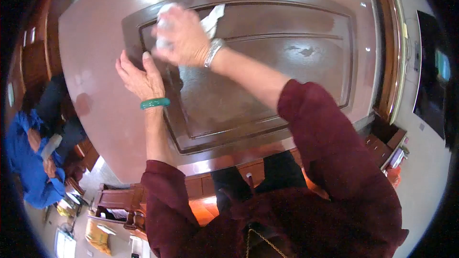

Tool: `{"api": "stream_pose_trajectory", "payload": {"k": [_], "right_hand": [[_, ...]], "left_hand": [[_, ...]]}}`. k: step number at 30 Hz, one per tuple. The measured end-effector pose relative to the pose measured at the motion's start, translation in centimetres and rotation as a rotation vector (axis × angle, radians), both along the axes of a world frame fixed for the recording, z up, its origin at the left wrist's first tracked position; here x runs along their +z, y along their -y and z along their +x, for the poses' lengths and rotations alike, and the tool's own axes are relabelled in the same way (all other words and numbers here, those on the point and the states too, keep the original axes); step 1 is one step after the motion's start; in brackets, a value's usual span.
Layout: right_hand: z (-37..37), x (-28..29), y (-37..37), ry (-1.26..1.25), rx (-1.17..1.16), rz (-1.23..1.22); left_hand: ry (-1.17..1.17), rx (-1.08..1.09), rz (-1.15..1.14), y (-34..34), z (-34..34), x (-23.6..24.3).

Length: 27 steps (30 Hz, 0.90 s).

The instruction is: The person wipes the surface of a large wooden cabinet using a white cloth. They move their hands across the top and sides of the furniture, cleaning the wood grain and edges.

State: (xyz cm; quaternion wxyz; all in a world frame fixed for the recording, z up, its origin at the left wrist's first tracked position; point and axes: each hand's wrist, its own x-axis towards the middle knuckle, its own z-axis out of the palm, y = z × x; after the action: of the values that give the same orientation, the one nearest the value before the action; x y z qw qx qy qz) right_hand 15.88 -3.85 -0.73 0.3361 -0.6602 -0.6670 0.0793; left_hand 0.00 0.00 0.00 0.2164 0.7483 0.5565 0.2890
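Note:
A brown wooden table with a framed, grooved panel on its top fills the middle of the head view. My right hand grips a crumpled white cloth over the upper left of that panel, and part of the cloth pokes out to the right; my fingers are slightly blurred. Just below and left of it, my left hand, with a green bangle on the wrist, has its fingers apart on or close over the tabletop, holding nothing.
Another person in blue sits at the far left beside dark wooden furniture. On the right are a black television and a low wooden cabinet. More wooden furniture shows at the lower left.

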Motion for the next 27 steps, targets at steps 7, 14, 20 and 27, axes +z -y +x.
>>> {"api": "stream_pose_trajectory", "payload": {"k": [7,14,20,27], "right_hand": [[7.6,-1.7,6.8,0.337,-0.047,-0.017],[26.1,-0.9,23.7,0.501,-0.617,-0.091],[26.2,1.3,17.8,0.194,-0.709,0.163],[7.2,-0.9,-0.9,-0.303,-0.090,0.094]], "left_hand": [[-0.325,-0.238,0.158,3.0,6.5,-1.4],[-0.449,-0.059,0.045,4.8,11.1,-3.9],[-0.516,0.014,0.080,5.0,11.3,-4.1],[-0.675,-0.074,0.057,5.1,11.3,-5.4]]}}
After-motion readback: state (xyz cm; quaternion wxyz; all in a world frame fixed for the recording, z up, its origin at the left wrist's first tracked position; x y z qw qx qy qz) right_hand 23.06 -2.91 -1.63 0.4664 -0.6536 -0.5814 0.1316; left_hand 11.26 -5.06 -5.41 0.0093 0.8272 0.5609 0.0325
